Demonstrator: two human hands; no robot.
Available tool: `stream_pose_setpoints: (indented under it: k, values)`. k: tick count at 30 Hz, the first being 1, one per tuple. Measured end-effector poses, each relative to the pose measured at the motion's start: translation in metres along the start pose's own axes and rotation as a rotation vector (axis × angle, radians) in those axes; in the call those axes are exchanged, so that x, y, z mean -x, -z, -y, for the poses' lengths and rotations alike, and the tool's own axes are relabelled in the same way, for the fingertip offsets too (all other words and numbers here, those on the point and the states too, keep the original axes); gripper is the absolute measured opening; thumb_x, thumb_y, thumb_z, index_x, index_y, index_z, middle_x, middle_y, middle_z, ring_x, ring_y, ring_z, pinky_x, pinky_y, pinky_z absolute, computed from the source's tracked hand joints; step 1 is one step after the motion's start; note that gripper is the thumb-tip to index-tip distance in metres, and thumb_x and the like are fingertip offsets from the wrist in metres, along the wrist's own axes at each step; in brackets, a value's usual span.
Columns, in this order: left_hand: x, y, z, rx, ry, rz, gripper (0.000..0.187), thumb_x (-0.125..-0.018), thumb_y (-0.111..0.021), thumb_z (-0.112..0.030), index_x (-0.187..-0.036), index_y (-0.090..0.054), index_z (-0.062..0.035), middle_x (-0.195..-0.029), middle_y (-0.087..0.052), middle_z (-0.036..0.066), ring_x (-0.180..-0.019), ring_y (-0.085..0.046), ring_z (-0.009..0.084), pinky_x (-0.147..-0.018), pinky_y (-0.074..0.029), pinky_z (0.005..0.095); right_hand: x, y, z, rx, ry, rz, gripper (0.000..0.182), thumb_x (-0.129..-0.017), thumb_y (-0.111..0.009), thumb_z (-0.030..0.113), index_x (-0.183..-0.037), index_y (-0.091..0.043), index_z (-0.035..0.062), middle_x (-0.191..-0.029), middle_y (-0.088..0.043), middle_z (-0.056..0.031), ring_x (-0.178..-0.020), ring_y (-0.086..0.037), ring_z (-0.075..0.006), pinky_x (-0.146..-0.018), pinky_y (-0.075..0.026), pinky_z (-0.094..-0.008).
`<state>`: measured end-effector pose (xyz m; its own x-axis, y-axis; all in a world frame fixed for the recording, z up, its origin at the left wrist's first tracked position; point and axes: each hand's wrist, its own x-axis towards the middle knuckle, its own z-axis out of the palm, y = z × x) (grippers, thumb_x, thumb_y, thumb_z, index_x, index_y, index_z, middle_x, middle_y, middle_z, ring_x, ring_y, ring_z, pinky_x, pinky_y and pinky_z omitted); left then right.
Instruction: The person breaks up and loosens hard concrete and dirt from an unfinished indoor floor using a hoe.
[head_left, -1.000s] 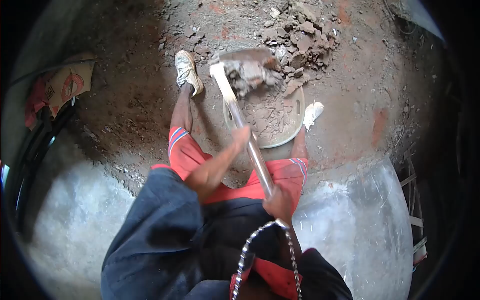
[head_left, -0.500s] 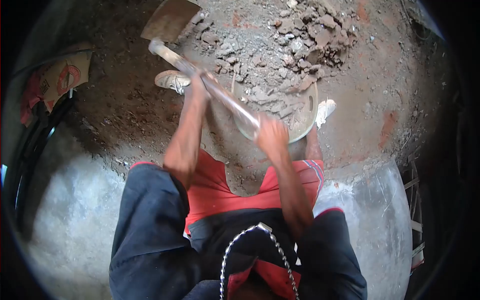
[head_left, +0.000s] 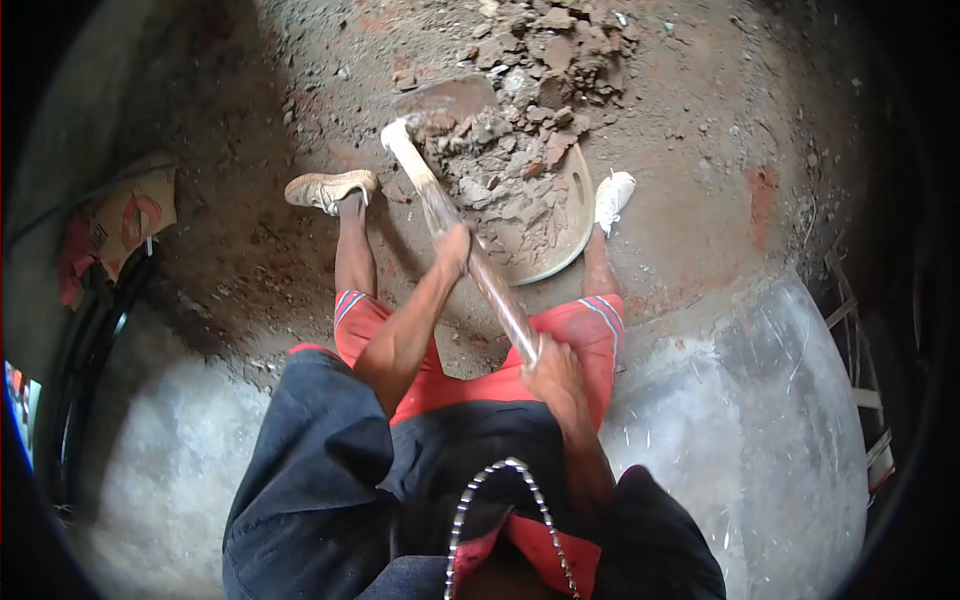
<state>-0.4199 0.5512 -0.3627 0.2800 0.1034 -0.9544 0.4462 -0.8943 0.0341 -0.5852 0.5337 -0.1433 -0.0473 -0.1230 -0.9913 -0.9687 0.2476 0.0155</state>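
Both of my hands are wrapped round the wooden handle of a hoe. My left hand grips it about midway, and my right hand holds its lower end near my thigh. The wide metal blade lies at the far end, against grey rubble. Below the blade, a shallow pan with a slot in its rim sits between my feet, holding broken grey chunks and soil. The handle crosses over the pan's left side.
A heap of rubble lies beyond the pan. My shoes stand on either side of it. A torn cardboard piece is at the left, smooth concrete nearer me, and wooden strips at the right.
The blade has come down and right, from the upper left onto the rubble by the pan. Both hands have moved nearer my body with the handle. The view has shifted.
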Motion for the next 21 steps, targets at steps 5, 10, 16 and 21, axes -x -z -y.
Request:
stream_pose_setpoints:
  k: [5,10,16,21]
  values:
    - [0.108,-0.021,0.096,-0.254,-0.114,-0.108,0.027,-0.068,-0.052,-0.016,-0.080,-0.059,0.0076,-0.070,-0.062,0.018,-0.062,-0.062,0.0272,-0.055,-0.049,0.0398,0.099,-0.065,-0.110,-0.056,0.149,-0.092,0.023,-0.069,-0.058,0.018,-0.083,-0.057,0.0003,-0.083,-0.061,-0.0266,-0.080,-0.060,-0.0421,-0.071,-0.048,-0.0481]
    - [0.168,-0.050,0.067,-0.003,-0.031,0.014,0.012,-0.067,-0.055,-0.005,-0.076,-0.052,0.0033,-0.057,-0.054,0.011,-0.045,-0.055,0.0206,-0.039,-0.042,0.0346,0.113,-0.036,-0.130,-0.269,-0.039,-0.089,0.026,-0.069,-0.063,0.024,-0.081,-0.057,0.0019,-0.076,-0.059,-0.0271,-0.073,-0.059,-0.0431,-0.065,-0.046,-0.0520]
    - [0.071,-0.091,-0.126,0.054,-0.464,0.294,0.023,-0.072,-0.056,-0.012,-0.086,-0.050,0.0049,-0.071,-0.057,0.012,-0.055,-0.057,0.0204,-0.050,-0.052,0.0332,-0.045,0.049,-0.045,-0.200,0.180,-0.416,0.034,-0.071,-0.063,0.017,-0.100,-0.050,0.0048,-0.076,-0.060,-0.0245,-0.072,-0.059,-0.0434,-0.065,-0.047,-0.0527]
    - [-0.058,-0.149,-0.331,-0.239,-0.717,0.262,0.026,-0.079,-0.052,-0.026,-0.073,-0.056,-0.0011,-0.064,-0.057,0.009,-0.053,-0.054,0.0193,-0.051,-0.046,0.0317,-0.188,0.180,0.067,-0.361,0.328,-0.450,0.030,-0.073,-0.057,0.009,-0.100,-0.055,-0.0038,-0.075,-0.063,-0.0227,-0.067,-0.065,-0.0294,-0.058,-0.052,-0.0390]
